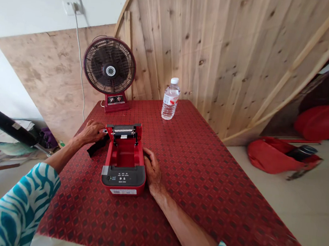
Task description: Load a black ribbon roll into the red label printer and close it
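Left hand (93, 131) and right hand (152, 172) are at the red printer (125, 157)

The left hand is left of the middle of the frame, by the back left corner of the printer. Its fingers are bent and reach to the edge of the lid (123, 128). I cannot tell if they grip it. The right hand is on the right side of the printer, near the middle of the frame. It is curved and half open against the side. Some of its fingertips are hidden, so I cannot tell how tightly it holds.

The printer sits on the red table (199, 181), a bit below and left of the middle of the frame. Its lid is up, and you can see the red space inside. The front has a dark panel (126, 176) with small marks on it, and a white sticker (123, 191) below. A black strip (97, 147) lies just left of the printer, under the left hand.

A fan (109, 70) stands at the back of the table, in the upper left. A clear water bottle (169, 104) with a white cap stands upright near the top middle. A red bag (269, 155) lies on the floor at the right.
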A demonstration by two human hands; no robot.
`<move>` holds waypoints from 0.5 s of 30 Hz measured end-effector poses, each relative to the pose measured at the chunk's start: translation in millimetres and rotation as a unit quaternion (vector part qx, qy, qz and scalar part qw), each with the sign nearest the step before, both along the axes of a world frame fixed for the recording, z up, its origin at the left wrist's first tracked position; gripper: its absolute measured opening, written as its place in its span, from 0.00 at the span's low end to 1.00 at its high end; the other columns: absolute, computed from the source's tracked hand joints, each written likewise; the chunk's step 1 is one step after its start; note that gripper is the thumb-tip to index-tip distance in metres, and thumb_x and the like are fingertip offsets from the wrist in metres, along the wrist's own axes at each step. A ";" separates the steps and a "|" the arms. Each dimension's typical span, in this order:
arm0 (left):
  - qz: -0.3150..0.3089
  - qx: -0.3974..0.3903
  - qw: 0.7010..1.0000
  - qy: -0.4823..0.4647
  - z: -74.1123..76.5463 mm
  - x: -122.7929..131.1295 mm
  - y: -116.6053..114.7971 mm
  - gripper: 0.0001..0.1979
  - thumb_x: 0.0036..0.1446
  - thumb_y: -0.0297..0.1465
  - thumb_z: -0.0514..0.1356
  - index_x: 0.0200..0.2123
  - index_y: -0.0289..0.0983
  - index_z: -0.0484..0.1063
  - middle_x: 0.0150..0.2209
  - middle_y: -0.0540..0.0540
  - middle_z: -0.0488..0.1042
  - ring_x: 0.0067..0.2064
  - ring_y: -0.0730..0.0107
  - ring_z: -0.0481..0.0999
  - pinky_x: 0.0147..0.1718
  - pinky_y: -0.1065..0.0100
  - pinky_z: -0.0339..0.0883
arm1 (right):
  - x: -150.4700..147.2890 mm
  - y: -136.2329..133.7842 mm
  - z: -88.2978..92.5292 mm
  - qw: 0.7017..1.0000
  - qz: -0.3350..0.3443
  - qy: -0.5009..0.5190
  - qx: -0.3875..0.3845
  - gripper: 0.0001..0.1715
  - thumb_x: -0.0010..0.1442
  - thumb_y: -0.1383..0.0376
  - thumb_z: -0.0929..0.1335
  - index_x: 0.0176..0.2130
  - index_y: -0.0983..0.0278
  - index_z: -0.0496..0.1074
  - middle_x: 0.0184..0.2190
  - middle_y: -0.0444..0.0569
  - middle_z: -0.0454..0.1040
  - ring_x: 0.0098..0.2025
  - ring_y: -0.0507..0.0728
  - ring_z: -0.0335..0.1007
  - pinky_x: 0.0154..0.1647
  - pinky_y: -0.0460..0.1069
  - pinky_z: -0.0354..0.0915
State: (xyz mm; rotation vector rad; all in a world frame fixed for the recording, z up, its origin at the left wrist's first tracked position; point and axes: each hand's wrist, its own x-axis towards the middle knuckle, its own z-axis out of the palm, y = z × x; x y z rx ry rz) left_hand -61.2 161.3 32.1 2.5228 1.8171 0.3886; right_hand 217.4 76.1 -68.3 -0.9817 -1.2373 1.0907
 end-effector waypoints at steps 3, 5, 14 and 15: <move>0.005 0.028 0.999 -0.031 0.8 -0.8 -10.3 0.14 0.52 0.37 0.57 0.38 0.38 0.76 0.44 0.39 0.78 0.51 0.52 0.72 0.59 0.50 0.54 | -0.8 0.8 -1.0 1.000 -0.001 0.002 -0.001 0.20 0.60 0.58 0.61 0.50 0.60 0.70 0.51 0.51 0.73 0.54 0.60 0.68 0.58 0.59 0.62; 0.018 0.048 0.997 -0.054 3.7 -4.3 -23.7 0.18 0.55 0.40 0.54 0.42 0.36 0.76 0.45 0.38 0.78 0.50 0.53 0.73 0.57 0.52 0.58 | -1.9 2.0 -2.3 1.000 -0.002 0.006 0.002 0.20 0.60 0.58 0.62 0.50 0.60 0.71 0.51 0.51 0.74 0.54 0.60 0.68 0.58 0.58 0.62; 0.137 -0.006 0.903 -0.406 34.3 -3.3 -109.2 0.26 0.49 0.50 0.63 0.43 0.36 0.75 0.40 0.42 0.80 0.39 0.58 0.78 0.36 0.65 0.71 | -3.4 4.3 -4.5 1.000 -0.008 0.028 -0.004 0.20 0.58 0.56 0.63 0.48 0.60 0.72 0.49 0.50 0.75 0.53 0.60 0.69 0.56 0.58 0.63; 0.127 -0.015 0.904 -0.408 35.5 1.5 -115.4 0.26 0.48 0.51 0.64 0.42 0.36 0.75 0.39 0.42 0.80 0.39 0.58 0.78 0.36 0.65 0.71 | -2.8 4.0 -4.1 1.000 -0.006 0.024 -0.004 0.20 0.58 0.57 0.63 0.48 0.59 0.72 0.50 0.50 0.75 0.53 0.60 0.69 0.56 0.58 0.63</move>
